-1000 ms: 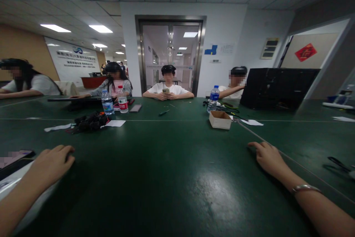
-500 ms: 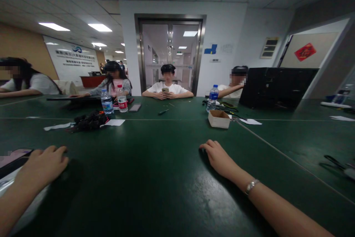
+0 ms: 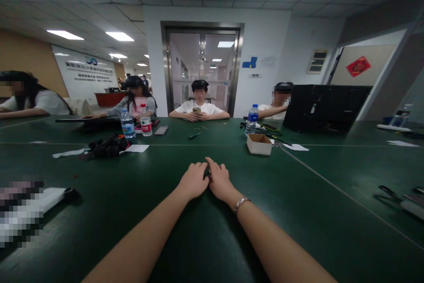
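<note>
My left hand (image 3: 194,180) and my right hand (image 3: 219,179) meet over the middle of the green table (image 3: 139,203). Their fingers are bent inward and the thumbs come close together. Something small and dark shows between them, mostly covered by the fingers; its kind cannot be made out. The right index finger points forward past the others. A bracelet (image 3: 241,204) circles the right wrist. To the far left lies a white, partly blurred object (image 3: 49,199) with a dark round end, apart from both hands.
Beyond my hands stand a small open cardboard box (image 3: 259,145), a blue-labelled bottle (image 3: 252,120), two more bottles (image 3: 127,124) and a tangle of black gear (image 3: 107,146). A green-handled tool (image 3: 194,136) lies near the far edge. A black monitor (image 3: 326,108) stands right. Several people sit around.
My left hand has left the object at the far left and come to the table's middle. My right hand has moved left to meet it.
</note>
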Demonstrator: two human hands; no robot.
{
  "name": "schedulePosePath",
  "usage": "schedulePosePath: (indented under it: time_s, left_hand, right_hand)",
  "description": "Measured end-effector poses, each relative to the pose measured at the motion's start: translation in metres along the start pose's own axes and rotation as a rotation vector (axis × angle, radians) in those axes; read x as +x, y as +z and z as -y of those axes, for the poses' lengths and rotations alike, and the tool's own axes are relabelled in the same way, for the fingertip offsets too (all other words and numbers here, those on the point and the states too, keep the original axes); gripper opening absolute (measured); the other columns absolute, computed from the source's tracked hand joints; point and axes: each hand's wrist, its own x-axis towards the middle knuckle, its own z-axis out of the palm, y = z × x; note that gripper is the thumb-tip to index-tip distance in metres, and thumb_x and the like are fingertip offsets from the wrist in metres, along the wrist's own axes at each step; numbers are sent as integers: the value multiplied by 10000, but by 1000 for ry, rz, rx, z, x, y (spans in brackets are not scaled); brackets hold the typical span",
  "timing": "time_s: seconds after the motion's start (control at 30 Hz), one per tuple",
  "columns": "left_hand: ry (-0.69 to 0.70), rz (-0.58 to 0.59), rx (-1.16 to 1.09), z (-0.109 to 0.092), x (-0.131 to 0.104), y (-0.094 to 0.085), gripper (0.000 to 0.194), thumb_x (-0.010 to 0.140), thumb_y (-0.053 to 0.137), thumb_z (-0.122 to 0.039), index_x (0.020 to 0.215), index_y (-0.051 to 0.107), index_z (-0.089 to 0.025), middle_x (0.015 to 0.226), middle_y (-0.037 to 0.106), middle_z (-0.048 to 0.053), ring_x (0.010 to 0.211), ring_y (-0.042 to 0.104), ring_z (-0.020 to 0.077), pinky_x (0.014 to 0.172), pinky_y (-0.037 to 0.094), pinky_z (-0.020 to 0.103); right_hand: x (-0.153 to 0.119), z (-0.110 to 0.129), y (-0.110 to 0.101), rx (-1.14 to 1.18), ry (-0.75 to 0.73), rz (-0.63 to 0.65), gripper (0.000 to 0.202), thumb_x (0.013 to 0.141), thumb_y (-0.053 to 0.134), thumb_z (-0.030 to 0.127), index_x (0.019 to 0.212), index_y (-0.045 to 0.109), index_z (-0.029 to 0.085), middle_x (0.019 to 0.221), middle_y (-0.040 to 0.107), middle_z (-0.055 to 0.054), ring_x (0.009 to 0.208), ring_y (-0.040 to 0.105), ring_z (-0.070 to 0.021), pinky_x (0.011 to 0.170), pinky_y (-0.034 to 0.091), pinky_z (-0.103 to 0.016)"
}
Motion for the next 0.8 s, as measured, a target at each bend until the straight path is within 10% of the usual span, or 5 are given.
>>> schedulePosePath:
  time_s: [0.23,0.53,0.8]
  left_hand:
    - [-75,-64,-262,7,16,25,287,806,481,-160,1085,532,-207,1035,619,105,961,579,209,851,422,343]
    - [-14,-72,-71,11,9,20,208,826,466,-207,958,626,-217,974,538,78,933,548,198,845,435,342]
    - [-143,-200,-615,13,10,18,70,786,564,-199,846,530,-202,929,595,51,830,616,147,783,511,297]
  right_hand:
    - [0,-5,-2,103,-58,10,739,741,410,32,1409,221,286,1192,423,-87,1030,454,-197,880,351,-322]
    - [1,-21,-10,38,89,15,569,743,547,176,1286,394,250,1165,513,-86,1031,451,-240,885,333,-379]
    - [8,-28,-9,238,12,-17,180,753,620,240,924,625,185,919,621,-51,890,539,-185,821,415,-334]
